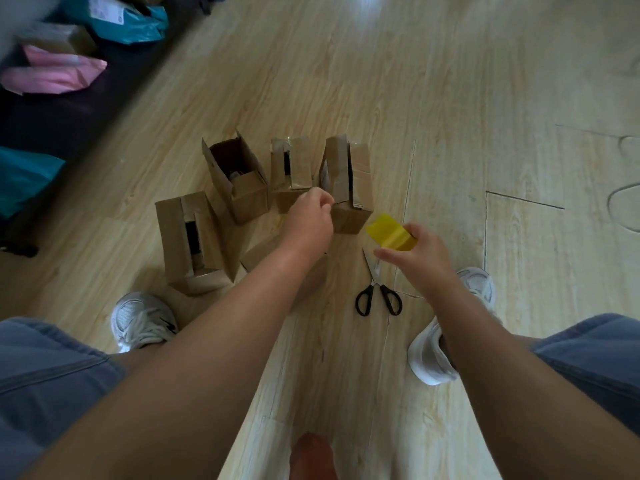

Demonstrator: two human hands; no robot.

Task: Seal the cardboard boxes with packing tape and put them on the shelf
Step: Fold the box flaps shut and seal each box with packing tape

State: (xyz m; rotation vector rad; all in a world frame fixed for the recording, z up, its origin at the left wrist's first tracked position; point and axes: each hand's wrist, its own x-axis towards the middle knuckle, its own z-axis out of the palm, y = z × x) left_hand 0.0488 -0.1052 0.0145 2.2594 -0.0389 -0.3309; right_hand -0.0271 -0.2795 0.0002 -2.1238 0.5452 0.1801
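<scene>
The left hand (308, 216) is stretched forward on a long bare forearm. Its fingertips are drawn together in a pinch by the near edge of the right-most box (346, 181); whether anything is nipped between them cannot be told. The right hand (419, 258) is held at 4 o'clock of it, thumb and fingers wrapped round a yellow tape roll (391, 234), which is carried above the floor (450, 98).

Three more are stood from 8 to 12 o'clock of the left hand: a near box (194, 240) with flaps ajar, an open box (239, 174) and a middle box (291, 171) with flaps partly down. A further carton (258, 254) is largely hidden beneath the left forearm.

Black-handled scissors (378, 292) are laid at 6 o'clock of the tape roll, between two white shoes (142, 320). A pink parcel (52, 74) and teal parcels (131, 26) are seen far off at 10 o'clock.
</scene>
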